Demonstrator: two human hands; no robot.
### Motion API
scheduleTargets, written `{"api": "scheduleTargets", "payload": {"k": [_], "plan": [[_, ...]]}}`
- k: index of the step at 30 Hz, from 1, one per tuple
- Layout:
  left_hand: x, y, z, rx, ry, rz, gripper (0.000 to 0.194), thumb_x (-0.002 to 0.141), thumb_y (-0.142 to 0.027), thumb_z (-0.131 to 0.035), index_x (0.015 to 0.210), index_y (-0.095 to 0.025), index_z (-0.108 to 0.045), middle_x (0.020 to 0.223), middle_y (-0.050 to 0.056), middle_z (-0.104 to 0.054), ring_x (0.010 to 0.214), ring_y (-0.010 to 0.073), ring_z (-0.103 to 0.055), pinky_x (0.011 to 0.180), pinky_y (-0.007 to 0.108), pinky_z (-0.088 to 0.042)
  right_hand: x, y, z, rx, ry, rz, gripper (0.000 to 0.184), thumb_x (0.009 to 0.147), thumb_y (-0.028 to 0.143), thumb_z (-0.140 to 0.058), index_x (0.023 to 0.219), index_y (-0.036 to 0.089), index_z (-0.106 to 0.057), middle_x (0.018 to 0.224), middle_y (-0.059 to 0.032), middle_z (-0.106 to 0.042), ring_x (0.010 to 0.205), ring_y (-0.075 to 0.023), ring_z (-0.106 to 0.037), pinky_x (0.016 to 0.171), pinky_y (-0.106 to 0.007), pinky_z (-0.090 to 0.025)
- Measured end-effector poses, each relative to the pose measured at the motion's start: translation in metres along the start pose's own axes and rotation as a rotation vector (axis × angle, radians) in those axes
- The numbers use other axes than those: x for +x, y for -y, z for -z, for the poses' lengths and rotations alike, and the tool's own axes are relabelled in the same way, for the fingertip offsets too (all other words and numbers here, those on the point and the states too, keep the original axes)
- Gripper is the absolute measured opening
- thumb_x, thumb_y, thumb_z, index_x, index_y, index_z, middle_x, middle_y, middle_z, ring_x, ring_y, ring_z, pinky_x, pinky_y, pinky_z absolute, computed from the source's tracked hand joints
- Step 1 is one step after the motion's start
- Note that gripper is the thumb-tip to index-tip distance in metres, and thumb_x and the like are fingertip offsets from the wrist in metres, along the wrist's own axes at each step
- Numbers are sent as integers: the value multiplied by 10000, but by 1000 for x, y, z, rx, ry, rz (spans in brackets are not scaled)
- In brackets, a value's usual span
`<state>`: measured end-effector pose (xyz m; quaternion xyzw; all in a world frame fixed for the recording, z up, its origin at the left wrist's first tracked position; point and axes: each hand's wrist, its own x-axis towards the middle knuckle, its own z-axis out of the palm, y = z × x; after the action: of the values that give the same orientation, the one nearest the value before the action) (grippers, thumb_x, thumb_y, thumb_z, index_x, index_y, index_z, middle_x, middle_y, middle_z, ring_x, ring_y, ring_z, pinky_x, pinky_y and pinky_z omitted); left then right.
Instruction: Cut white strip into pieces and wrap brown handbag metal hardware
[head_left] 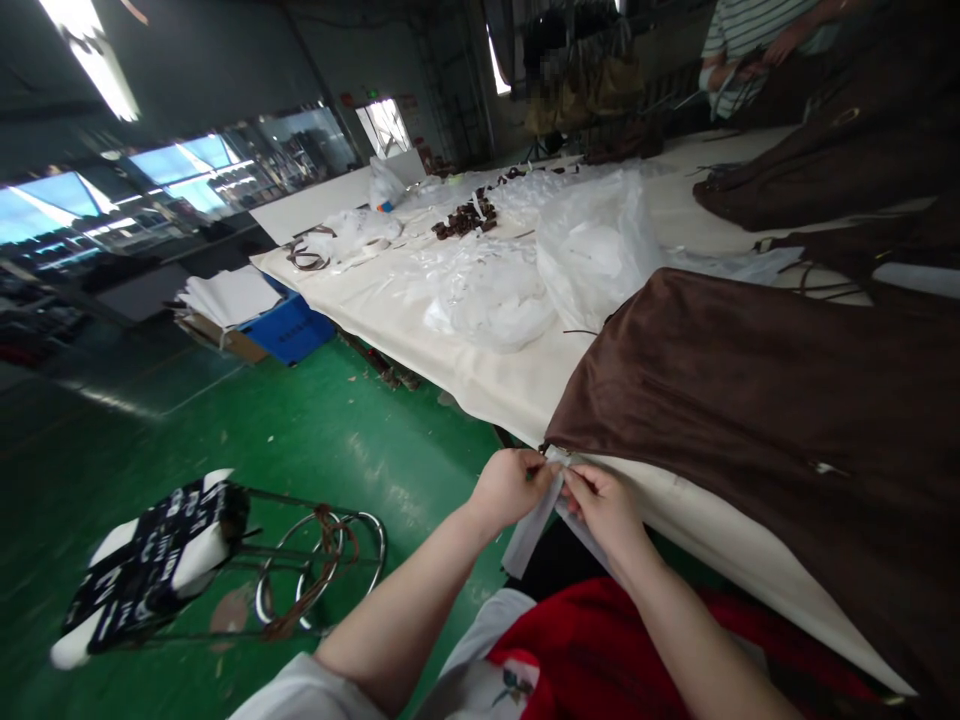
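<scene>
In the head view, the only 1 at this moment, the brown fabric piece lay draped over the near right part of the table, its left corner at the 2 hands. The left hand had thumb and fingers pinched on the pale strip just beside that corner, and the right hand pinched the strip too, its fingertips close to the left hand's. The brown fabric piece looked soft and limp, likely heavier through its broad spread than at the corner, so a hold near the corner, with the bulk borne by the table, seemed soundest. The strip looked light, thin and perhaps slippery, better suited to fingertips than a full grip; its lower end hung below the hands. The table's near edge ran beside the hands, where fabric could have slid off or snagged. Green floor showed to the left, between the table and the stool, and seemed to give the left elbow room, while crumpled plastic beyond the brown fabric piece narrowed the way forward.
</scene>
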<state>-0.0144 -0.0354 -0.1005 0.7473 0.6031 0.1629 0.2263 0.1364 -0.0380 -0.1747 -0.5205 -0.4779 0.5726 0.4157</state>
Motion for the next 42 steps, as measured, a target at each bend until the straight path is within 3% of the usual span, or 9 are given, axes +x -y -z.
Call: {"api": "scheduleTargets", "payload": {"k": [7, 13, 19, 23, 26, 29, 35, 38, 42], "plan": [[-5, -2, 1, 107, -135, -59, 346, 916, -279, -454, 616, -180, -594, 587, -2, -574, 585, 115, -495, 651, 233, -325, -2, -3, -5, 87, -15, -37, 435, 764, 578, -639, 845, 156, -713, 658, -44, -657, 523, -138, -550, 477, -246, -416], [-3, -5, 1, 38, -157, -56, 317, 904, -244, -474, 630, -199, -626, 613, -1, -638, 626, 135, -547, 735, 250, -372, 4, 0, -9, 159, -26, -22, 471, 735, 615, -662, 818, 154, -715, 633, -30, -632, 506, -119, -518, 447, -226, -388], [-5, -3, -9, -103, -209, 67, 321, 894, -250, -450, 648, -184, -645, 673, 25, -653, 648, 144, -577, 632, 229, -370, 4, -2, -14, 234, -51, -22, 496, 671, 633, -720, 746, 143, -707, 588, -31, -613, 478, -113, -506, 432, -222, -373], [-2, 3, -9, -188, -129, 65, 306, 882, -240, -451, 675, -183, -669, 657, 6, -650, 616, 130, -575, 604, 219, -366, 5, -5, -14, 329, -64, -49, 531, 664, 640, -728, 862, 147, -716, 608, -22, -606, 479, -108, -502, 421, -214, -355], [0, 3, -6, -140, -77, 73, 256, 840, -193, -485, 665, -189, -671, 634, -4, -641, 598, 126, -572, 588, 217, -360, 7, -4, -15, 377, -65, -51, 527, 639, 623, -759, 860, 145, -719, 606, -8, -591, 477, -93, -479, 421, -206, -344], [-2, -3, -6, -20, -177, 86, 207, 811, -166, -523, 654, -193, -654, 670, 0, -641, 626, 129, -578, 598, 223, -368, 10, -5, -15, 391, -62, -44, 492, 628, 596, -783, 798, 139, -716, 595, -9, -599, 478, -91, -485, 429, -204, -351], [-18, -9, -25, 277, -358, -150, 202, 906, -192, -465, 891, -193, -666, 795, 45, -654, 730, 178, -611, 668, 287, -458, 11, -4, -19, 467, -34, -68, 469, 630, 588, -781, 781, 154, -691, 699, -58, -691, 629, -181, -628, 575, -277, -496], [-24, -3, -35, 471, -320, -300, 221, 888, -151, -496, 1054, -163, -641, 827, 54, -659, 742, 205, -618, 677, 333, -510, 8, 1, -19, 506, -42, -113, 437, 622, 558, -800, 766, 167, -667, 662, -44, -685, 598, -189, -640, 559, -289, -507], [-28, 7, -37, 595, -226, -378, 332, 859, -107, -526, 1185, -126, -585, 873, 64, -660, 763, 216, -630, 664, 350, -549, 1, 13, -19, 566, -55, -168, 445, 588, 565, -814, 709, 165, -658, 622, -51, -677, 589, -203, -653, 545, -293, -513]]}}
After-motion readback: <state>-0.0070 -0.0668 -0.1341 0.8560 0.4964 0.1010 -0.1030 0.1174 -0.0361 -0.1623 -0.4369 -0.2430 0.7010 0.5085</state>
